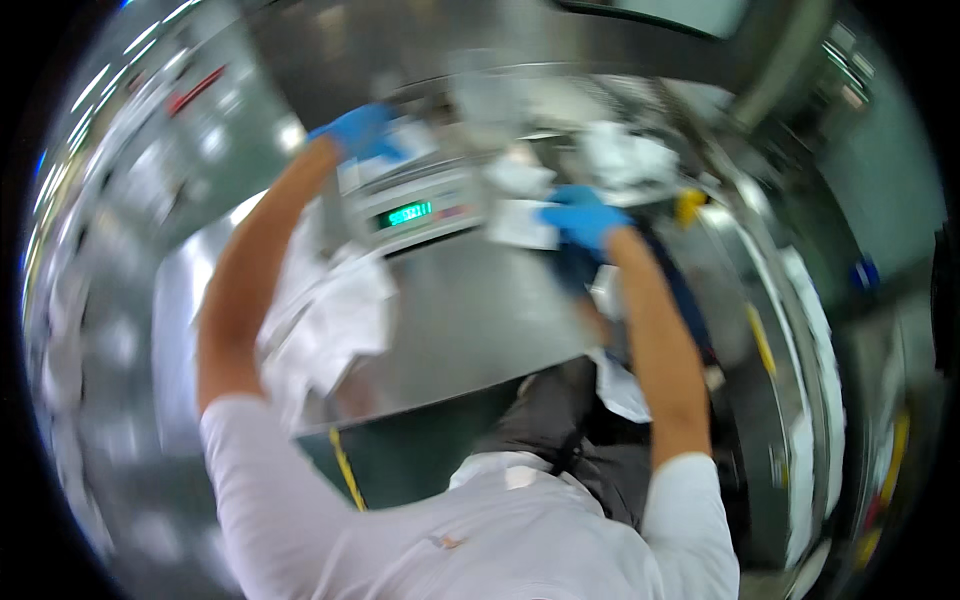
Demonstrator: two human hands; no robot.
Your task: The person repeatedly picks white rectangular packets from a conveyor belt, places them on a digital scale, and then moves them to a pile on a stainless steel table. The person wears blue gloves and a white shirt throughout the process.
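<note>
A digital scale (pixel 430 205) with a lit green display stands on the steel table (pixel 480 310). At its far left corner is my left hand (pixel 362 132), in a blue glove, touching or just over a white packet (pixel 415 140) on the scale's top. Blur hides whether those fingers grip it. To the right of the scale, my right hand (pixel 587 216), also blue-gloved, has its fingers closed on the edge of a flat white packet (pixel 524 223). Just beyond that lies another white packet (pixel 520 172).
White bags (pixel 335 310) are heaped on the table's left side. More white packets (pixel 628 155) sit at the far right, and a blurred clear container (pixel 485 95) stands behind the scale. A metal rail (pixel 745 195) runs along the right. Red and yellow items show farther off.
</note>
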